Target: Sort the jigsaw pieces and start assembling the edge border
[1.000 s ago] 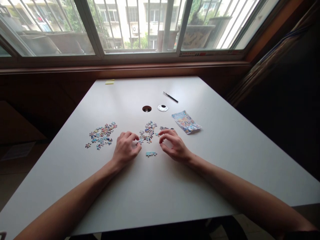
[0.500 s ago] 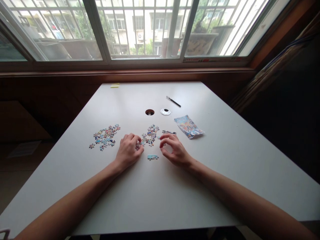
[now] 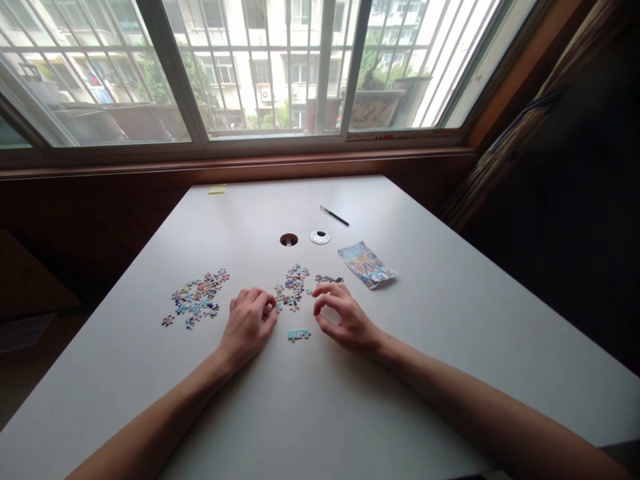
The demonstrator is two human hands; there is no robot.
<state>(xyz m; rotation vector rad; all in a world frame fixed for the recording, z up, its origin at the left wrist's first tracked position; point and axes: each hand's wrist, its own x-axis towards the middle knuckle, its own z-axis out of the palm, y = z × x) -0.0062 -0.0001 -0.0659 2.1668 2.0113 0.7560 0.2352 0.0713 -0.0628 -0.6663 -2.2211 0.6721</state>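
Near the middle of the white table, my left hand (image 3: 249,324) rests with its fingers curled over some small puzzle pieces at the left of the central pile (image 3: 294,287). Its fingertips are partly hidden, so what they grip cannot be made out. To the right, my right hand (image 3: 346,319) is held with thumb and index finger apart in a C shape, nothing seen between them. Several pieces (image 3: 327,279) lie just beyond its fingers. Between the hands, nearer to me, a short light-blue strip of joined puzzle pieces (image 3: 299,335) lies flat.
A wider spread of loose puzzle pieces (image 3: 197,297) lies on the left. The colourful picture sheet (image 3: 367,265) is at right, with a black pen (image 3: 335,215) behind it. A round cable hole (image 3: 289,239) and its cover (image 3: 319,237) sit further back, a yellow note (image 3: 217,189) beyond.
The head view has tilted up and shifted right, so everything sits lower and further left. My left fingers have drawn slightly closer together; my right hand keeps its C shape.
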